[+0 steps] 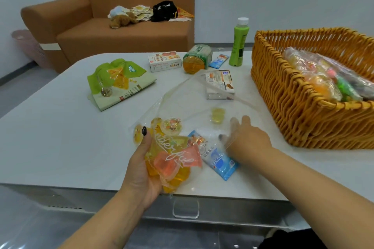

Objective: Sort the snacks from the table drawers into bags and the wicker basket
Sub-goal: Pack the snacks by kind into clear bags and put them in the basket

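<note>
Soft even light, perhaps overhead; wide-angle bowing, slight blur.

One wicker basket (287,95), one green bottle (238,46), two snack boxes (164,61), two blue packets (219,60), one clear bag (182,107).

Clear bag (182,107) bears white script, roughly "wonderful" (first letters hidden); other labels unreadable.

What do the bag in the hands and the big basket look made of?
Clear printed bag: thin glossy plastic film, by the look; the jelly cups show through it and it creases.
Orange-brown woven basket: wicker or rattan, judging by its interlaced strands with a slight sheen.
</note>
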